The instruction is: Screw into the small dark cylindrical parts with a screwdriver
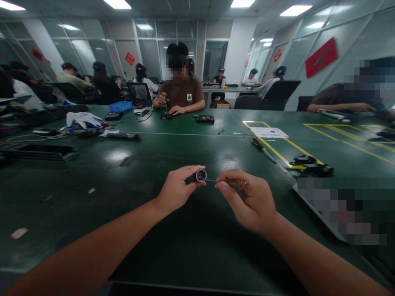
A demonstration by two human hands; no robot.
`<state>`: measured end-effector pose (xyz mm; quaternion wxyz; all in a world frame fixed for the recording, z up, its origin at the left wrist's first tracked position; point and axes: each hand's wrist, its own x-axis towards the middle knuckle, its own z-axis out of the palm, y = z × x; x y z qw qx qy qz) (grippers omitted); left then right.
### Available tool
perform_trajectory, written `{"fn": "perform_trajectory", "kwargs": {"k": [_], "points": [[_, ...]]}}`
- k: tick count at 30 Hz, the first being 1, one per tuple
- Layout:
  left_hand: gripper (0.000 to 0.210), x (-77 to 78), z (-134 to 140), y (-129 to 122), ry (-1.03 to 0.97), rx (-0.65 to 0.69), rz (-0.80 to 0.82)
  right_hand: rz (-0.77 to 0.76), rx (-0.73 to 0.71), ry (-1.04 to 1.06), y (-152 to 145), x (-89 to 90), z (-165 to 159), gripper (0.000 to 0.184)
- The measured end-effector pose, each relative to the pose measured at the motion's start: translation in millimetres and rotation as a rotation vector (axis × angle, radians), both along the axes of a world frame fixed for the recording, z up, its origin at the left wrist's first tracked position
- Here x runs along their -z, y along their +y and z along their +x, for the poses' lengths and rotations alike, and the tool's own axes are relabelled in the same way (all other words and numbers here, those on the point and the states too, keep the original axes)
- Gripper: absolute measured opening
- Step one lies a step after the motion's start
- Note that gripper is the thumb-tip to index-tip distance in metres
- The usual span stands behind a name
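Hands [174, 190] pinch a round part [201, 175] and thin tool [237, 183] over a green table [175, 150] beneath ceiling lights [242, 3].

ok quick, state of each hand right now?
Left hand: closed, holding a small round part between thumb and fingers.
Right hand: closed, holding a thin-shafted tool, tip at the part's rim; contact can't be told.

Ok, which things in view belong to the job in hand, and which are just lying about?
In use:
Round dark part, held in the left hand
Thin tool, held in the right hand, tip at the part's rim

Apparently just lying about:
White gloves
Yellow-and-black screwdriver
Printed white sheet
Blue tray
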<state>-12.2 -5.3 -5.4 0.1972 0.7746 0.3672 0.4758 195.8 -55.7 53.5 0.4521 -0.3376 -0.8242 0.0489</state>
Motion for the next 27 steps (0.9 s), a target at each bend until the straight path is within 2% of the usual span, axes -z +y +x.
{"fn": "perform_trajectory", "kwargs": {"k": [10, 16, 22, 27], "points": [[0.037, -1.2, 0.8, -1.0, -0.014, -0.001, -0.001, 0.040, 0.025, 0.016, -0.6, -1.5, 2.2, 0.005], [0.035, 2.3, 0.4, 0.9, -0.020, -0.001, -0.008, 0.035, -0.018, -0.054, 3.4, -0.8, -0.8, 0.005], [0.035, 3.0, 0.6, 0.8, -0.046, 0.004, -0.037, 0.064, -0.120, -0.072, 0.9, -5.0, -2.7, 0.010], [0.034, -2.8, 1.1, -2.6, -0.006, 0.030, -0.023, 0.050, -0.037, -0.051, -1.0, -6.7, -0.1, 0.008]]}}
